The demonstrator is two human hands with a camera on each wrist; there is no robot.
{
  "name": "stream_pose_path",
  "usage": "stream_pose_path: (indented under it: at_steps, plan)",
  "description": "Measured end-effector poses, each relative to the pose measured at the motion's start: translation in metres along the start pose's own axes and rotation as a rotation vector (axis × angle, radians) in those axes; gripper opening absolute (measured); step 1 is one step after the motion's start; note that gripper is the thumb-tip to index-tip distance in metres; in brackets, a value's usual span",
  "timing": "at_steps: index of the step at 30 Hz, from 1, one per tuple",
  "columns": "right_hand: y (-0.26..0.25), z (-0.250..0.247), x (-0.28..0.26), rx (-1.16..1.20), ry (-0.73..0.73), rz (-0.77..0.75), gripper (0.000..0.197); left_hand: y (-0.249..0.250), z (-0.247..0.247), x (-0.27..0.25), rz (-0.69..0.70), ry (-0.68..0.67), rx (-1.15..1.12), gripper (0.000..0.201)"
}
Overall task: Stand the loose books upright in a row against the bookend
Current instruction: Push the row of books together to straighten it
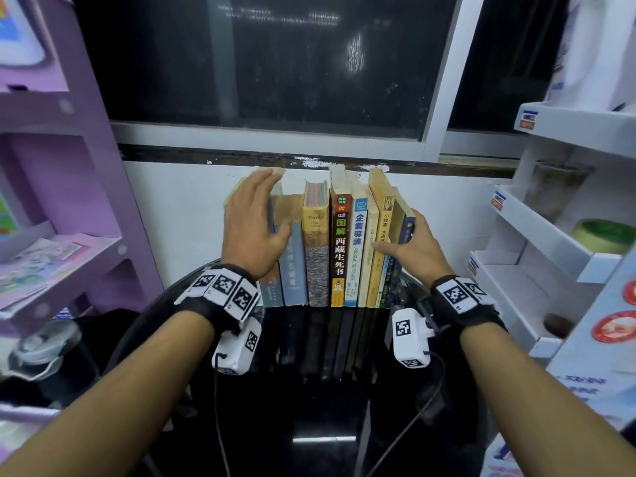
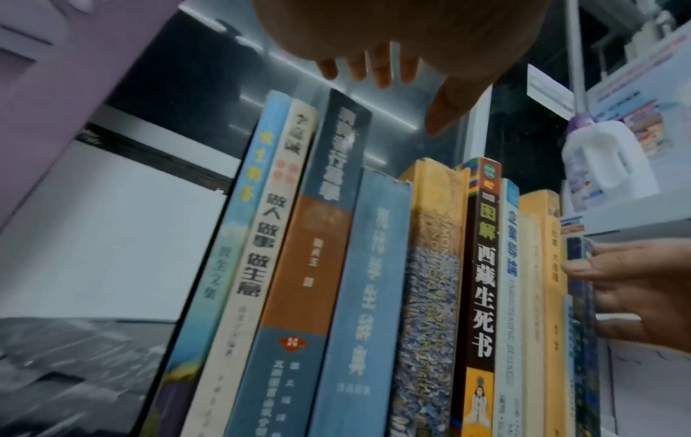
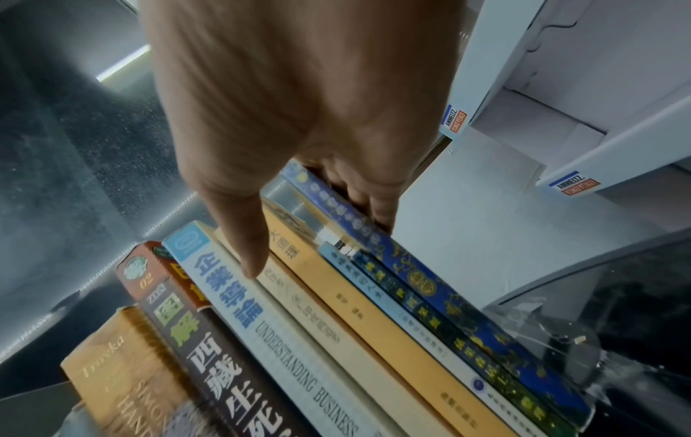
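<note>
Row of books (image 1: pixel 327 249): stands upright, spines facing the person, on a glossy black table (image 1: pixel 323 390) against a white wall under a dark window.
Left end: a light-blue book (image 2: pixel 224 236), a cream book (image 2: pixel 262 245) and a blue-and-orange book (image 2: pixel 310 251) lean slightly to the right in the left wrist view.
Middle: a pale-blue book (image 1: pixel 293 266), a yellow Troyka book (image 1: pixel 316 249), a black-spined book (image 1: pixel 340 249) and a white-and-blue Understanding Business book (image 1: pixel 355 256), packed side by side.
Right end: a cream book (image 3: pixel 318 319), an orange-yellow book (image 3: pixel 374 319), 2 thin spines and a dark-blue patterned book (image 3: pixel 441 298).
Bookend (image 3: pixel 561 349): clear plastic, its base on the table just beside the dark-blue patterned book.
Left hand (image 1: pixel 253 225): fingers straight and spread, palm laid over the tops and spines of the left-end books; it grips nothing.
Right hand (image 1: pixel 418 244): fingers lie flat along the outer cover of the dark-blue patterned book, thumb stretched across the spines to the cream book; whether the fingers curl behind it cannot be told.
Surroundings: a purple shelf (image 1: pixel 69 187) on the left, a white display rack (image 1: pixel 550 235) on the right.
</note>
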State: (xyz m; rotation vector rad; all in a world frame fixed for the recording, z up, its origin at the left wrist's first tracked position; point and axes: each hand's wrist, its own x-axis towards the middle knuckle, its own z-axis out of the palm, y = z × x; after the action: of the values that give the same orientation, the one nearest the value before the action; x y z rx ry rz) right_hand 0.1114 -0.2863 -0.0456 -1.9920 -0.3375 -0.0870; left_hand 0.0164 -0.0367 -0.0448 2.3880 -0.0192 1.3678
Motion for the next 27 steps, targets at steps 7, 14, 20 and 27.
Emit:
stream_pose_path:
  at_steps: [7,14,20,27]
  plan:
    - [-0.003,0.006,-0.008,-0.017,0.074,-0.020,0.068,-0.041,-0.020,-0.014,-0.408,-0.067,-0.132,0.083]
    - [-0.007,0.010,-0.009,-0.093,0.079,-0.044,0.064,-0.057,-0.027,-0.019,-0.499,-0.324,-0.352,0.060]
    - [-0.007,0.016,-0.007,-0.150,0.068,-0.068,0.062,-0.056,-0.022,-0.017,-0.510,-0.320,-0.314,0.049]
    - [-0.006,0.016,-0.006,-0.190,0.077,-0.087,0.060,-0.063,-0.016,-0.012,-0.465,-0.317,-0.208,0.037]
